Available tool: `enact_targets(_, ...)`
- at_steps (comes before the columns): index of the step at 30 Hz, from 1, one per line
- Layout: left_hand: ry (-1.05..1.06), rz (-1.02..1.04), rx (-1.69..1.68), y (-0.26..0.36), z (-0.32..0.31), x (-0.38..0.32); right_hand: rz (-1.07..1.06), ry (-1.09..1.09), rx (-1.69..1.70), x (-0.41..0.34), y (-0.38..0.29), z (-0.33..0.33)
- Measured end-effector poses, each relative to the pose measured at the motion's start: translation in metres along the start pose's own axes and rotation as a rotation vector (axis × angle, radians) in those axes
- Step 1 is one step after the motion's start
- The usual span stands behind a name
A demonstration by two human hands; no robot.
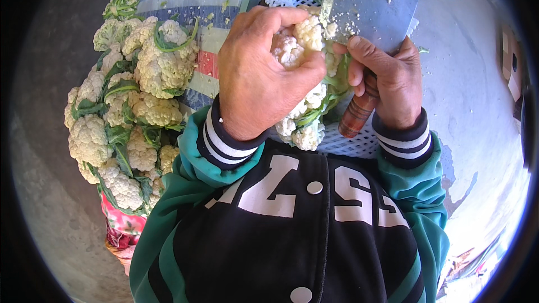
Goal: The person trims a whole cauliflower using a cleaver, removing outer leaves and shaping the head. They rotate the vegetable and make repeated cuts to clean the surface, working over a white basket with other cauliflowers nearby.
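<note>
My left hand curls around a cauliflower piece, with thumb and fingertips pressed on its florets. My right hand grips a cleaver by its turned wooden handle, thumb and fingers also on the lower end of the broad blade. White crumbs stick to the blade, and its left edge meets the florets beside my left fingertips. Below my hands, more cauliflower florets with green leaves lie over a basket with white netting, mostly hidden by my hands and the florets.
On the left is a large heap of cauliflower heads with leaves. Beside it a striped, plastic-covered surface bears scattered scraps. Red floral fabric shows under the heap. Grey floor with a wet patch lies to the right.
</note>
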State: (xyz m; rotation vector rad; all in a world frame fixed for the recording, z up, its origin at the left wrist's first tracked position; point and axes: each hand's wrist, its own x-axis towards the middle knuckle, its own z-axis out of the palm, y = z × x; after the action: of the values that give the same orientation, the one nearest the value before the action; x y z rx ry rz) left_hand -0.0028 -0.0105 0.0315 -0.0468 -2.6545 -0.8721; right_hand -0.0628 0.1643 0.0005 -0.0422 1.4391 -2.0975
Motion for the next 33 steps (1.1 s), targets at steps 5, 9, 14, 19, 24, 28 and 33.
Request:
enact_targets(5, 0.025, 0.011, -0.062, -0.003, 0.003, 0.003, -0.054, -0.008, 0.011, 0.003, 0.007, -0.001)
enact_targets(9, 0.040, -0.022, -0.138, -0.008, 0.004, 0.002, -0.061, -0.030, 0.195, 0.003, 0.006, -0.008)
enact_targets(14, -0.048, -0.189, -0.252, -0.010, -0.004, -0.002, -0.199, 0.290, 0.020, -0.003, -0.005, -0.024)
enact_targets(19, 0.014, -0.126, -0.336, -0.015, 0.005, 0.001, -0.241, 0.477, -0.137, -0.013, -0.011, -0.025)
enact_targets(24, -0.011, -0.284, -0.639, -0.016, 0.012, -0.001, -0.080, 0.173, 0.168, -0.017, -0.010, -0.024)
enact_targets(28, -0.010, -0.310, -0.694, -0.016, 0.012, -0.003, 0.005, 0.047, 0.219, -0.007, 0.004, -0.014)
enact_targets(33, -0.015, -0.362, -0.747, -0.017, 0.010, -0.003, -0.037, 0.004, 0.194, -0.002, 0.010, -0.006)
